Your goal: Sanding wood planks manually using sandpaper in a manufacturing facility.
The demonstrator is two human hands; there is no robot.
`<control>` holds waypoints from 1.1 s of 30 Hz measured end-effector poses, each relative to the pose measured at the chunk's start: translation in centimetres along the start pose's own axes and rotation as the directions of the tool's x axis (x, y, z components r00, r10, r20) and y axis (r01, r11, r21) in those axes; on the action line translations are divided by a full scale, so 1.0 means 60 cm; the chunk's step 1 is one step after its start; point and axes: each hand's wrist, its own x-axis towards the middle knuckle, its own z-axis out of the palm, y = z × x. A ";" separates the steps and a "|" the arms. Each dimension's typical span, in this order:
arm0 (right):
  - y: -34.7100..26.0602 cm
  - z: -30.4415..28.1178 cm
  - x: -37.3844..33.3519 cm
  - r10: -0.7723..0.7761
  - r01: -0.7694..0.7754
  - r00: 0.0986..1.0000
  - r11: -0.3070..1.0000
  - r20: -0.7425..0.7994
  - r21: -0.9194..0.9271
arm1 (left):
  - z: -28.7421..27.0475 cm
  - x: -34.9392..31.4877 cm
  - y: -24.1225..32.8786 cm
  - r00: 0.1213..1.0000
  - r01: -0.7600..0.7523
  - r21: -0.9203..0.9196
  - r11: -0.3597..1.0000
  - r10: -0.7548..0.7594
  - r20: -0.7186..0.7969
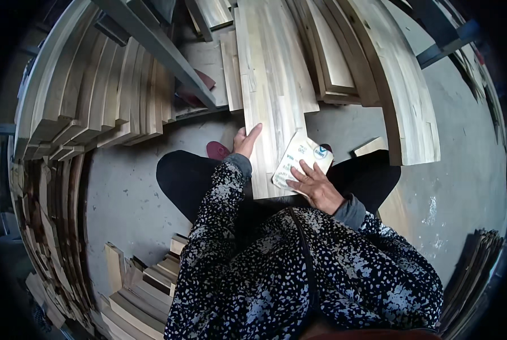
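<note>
A long pale wooden board (276,85), made of glued strips, runs away from my lap between my knees. My left hand (246,141) is closed on its left edge, thumb lying along the top face and the other fingers mostly hidden at the side. Over the board's near right part, a cream sheet of sandpaper (290,158) lies with its printed back up, one corner reaching past the edge. Pressed on that sheet is my right hand (320,191), holding it against the wood with fingers somewhat spread. The sheet's underside is hidden.
Stacked boards (94,96) stand at the far left, with more boards (338,62) at the far right. A grey metal bar (157,51) slants across the far left. Behind my left side sits a pile of short wood pieces (140,306). Thin strips (471,277) lean at the right.
</note>
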 end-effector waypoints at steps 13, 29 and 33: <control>0.008 -0.094 0.135 0.200 0.178 0.808 0.814 -0.555 0.553 | 0.060 -0.125 0.187 0.902 -0.209 0.818 0.536 0.429 -0.050; 0.090 -0.140 0.266 -0.183 0.107 0.889 0.974 -0.419 -0.198 | 0.055 -0.259 0.115 0.873 -0.465 0.631 0.621 0.439 0.211; 0.004 -0.105 0.177 -0.308 0.290 0.939 0.948 -0.151 -0.130 | 0.040 -0.285 0.084 0.917 -0.396 0.538 0.744 0.346 0.197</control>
